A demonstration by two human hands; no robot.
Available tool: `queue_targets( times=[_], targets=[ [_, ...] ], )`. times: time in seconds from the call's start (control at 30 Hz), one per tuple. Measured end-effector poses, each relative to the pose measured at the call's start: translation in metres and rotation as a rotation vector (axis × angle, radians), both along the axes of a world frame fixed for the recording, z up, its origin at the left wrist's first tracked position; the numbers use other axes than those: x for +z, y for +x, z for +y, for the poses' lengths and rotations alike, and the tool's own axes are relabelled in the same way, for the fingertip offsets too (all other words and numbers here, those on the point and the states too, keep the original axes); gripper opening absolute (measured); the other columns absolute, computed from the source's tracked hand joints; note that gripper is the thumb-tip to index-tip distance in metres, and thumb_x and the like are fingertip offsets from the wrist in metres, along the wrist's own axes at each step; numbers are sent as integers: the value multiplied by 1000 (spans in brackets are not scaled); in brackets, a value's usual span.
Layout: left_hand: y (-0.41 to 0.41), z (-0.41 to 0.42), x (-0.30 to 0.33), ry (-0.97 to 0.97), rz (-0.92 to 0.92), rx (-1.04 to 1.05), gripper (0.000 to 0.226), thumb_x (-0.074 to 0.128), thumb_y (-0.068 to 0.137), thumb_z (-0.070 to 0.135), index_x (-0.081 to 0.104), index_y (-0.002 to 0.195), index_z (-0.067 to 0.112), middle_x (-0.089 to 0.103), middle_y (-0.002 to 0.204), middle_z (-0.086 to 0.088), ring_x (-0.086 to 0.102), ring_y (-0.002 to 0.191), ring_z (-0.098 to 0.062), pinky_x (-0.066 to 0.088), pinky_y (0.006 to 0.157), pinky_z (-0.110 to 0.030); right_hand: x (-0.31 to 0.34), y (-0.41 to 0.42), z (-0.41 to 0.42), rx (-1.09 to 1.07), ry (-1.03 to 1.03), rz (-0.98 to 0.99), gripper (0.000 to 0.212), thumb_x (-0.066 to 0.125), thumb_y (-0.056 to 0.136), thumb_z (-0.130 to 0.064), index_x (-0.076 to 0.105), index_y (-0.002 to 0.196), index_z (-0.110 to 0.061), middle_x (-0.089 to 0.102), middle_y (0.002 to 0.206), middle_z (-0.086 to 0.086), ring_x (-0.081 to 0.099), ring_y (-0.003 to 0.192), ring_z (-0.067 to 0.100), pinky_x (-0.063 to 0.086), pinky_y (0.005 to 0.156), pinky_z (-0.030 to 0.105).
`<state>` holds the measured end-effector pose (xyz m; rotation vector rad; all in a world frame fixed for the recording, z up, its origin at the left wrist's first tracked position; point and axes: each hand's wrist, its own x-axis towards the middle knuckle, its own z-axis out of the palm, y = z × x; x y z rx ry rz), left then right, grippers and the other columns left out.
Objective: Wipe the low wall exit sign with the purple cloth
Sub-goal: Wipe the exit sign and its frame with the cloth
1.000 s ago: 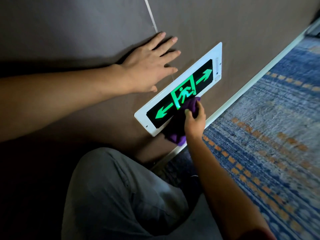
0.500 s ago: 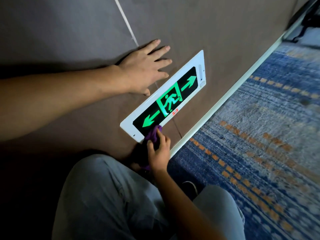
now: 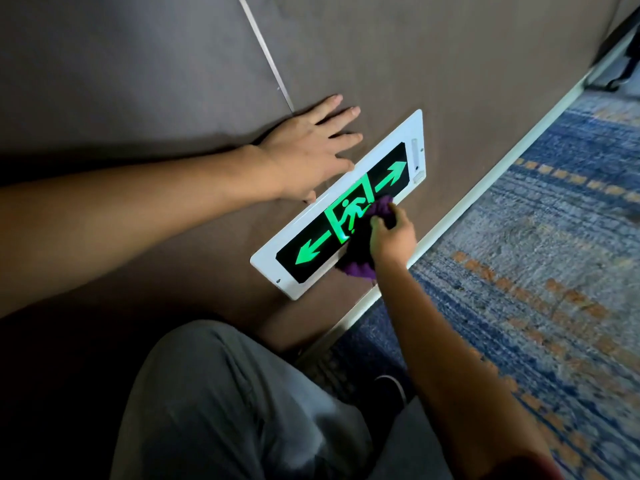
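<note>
Fingers of the right hand (image 3: 393,239) clench the purple cloth (image 3: 360,251) against the exit sign (image 3: 346,216); left hand (image 3: 308,154) spread flat.

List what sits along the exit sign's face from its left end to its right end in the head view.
Along the exit sign: left green arrow → running-man symbol → purple cloth gripped by the right hand → right green arrow → small white control strip.
</note>
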<state>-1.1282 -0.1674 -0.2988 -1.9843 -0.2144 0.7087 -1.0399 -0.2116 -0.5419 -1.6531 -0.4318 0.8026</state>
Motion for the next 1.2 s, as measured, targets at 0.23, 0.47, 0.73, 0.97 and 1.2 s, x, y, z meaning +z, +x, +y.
queue_targets(
  times=[0.23,0.47,0.73,0.97,1.2],
  targets=[
    [0,10,-19,-34,-74,-22,81,58,87,67,34,156,31,20,170,-8,3,157,-42,-1,126,-59,-15,-46,-22,19,56,7,48,58,99,-27,54,146,-29,57,116,1,60,100,16,46,85,19],
    [25,15,-10,-52,-171,18,65,44,96,65,44,151,31,20,170,-8,1,157,-40,-1,126,-59,-20,-45,-27,66,78,-8,48,67,94,-26,59,142,-28,58,121,-3,56,101,9,39,87,19],
    [53,28,25,59,-80,-16,83,50,89,72,31,158,29,8,172,-9,-6,157,-41,-3,125,-60,-9,65,23,1,26,2,50,54,97,-12,57,143,-31,64,134,3,67,108,26,57,90,36],
    [67,38,22,29,-46,2,87,53,87,73,29,158,31,4,172,-10,-11,157,-40,-6,125,-60,-16,0,9,-4,71,-27,53,53,102,-20,43,152,-33,51,141,1,62,100,15,58,82,35],
    [70,37,19,24,-32,5,86,55,85,74,32,157,32,8,172,-9,-7,157,-39,-3,124,-61,-20,27,-7,76,105,38,51,65,94,-17,56,144,-25,69,127,6,66,113,26,51,98,34]
  ],
)
